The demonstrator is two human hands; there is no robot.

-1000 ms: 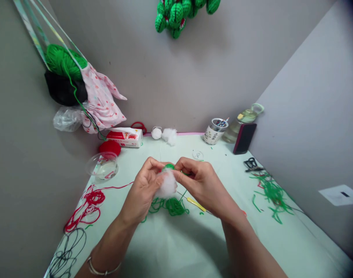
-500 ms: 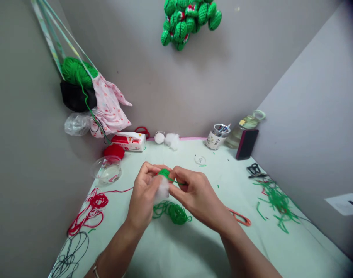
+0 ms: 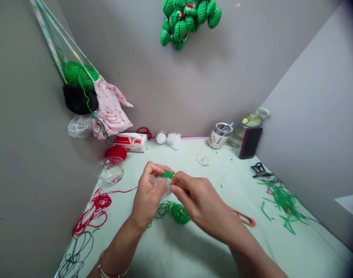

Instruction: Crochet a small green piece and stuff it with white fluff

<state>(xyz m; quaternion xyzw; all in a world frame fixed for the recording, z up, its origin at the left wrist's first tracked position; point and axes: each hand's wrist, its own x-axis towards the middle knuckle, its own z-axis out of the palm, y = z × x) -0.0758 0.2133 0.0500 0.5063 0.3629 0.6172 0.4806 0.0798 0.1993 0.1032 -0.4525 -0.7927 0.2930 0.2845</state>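
Between my hands, above the middle of the table, is a small green crocheted piece with a tuft of white stuffing against its near side. My left hand is closed around both, its thumb pressing on the stuffing. My right hand pinches at the right side of the piece; its fingertips touch the stuffing and the work. What exactly sits in that pinch is partly hidden. Below lies a loose ball of green yarn. A red strand runs from the left toward my left hand.
Red and pink yarn and dark cord lie at left, near a clear plastic bowl. At right are an orange cutter, green scraps and black scissors. A phone, pen tin and more stuffing stand behind.
The white stuffing is pressed closer to the green piece and spread wider. My right fingers have moved in against it; the green strand at them no longer shows. The view has shifted slightly.
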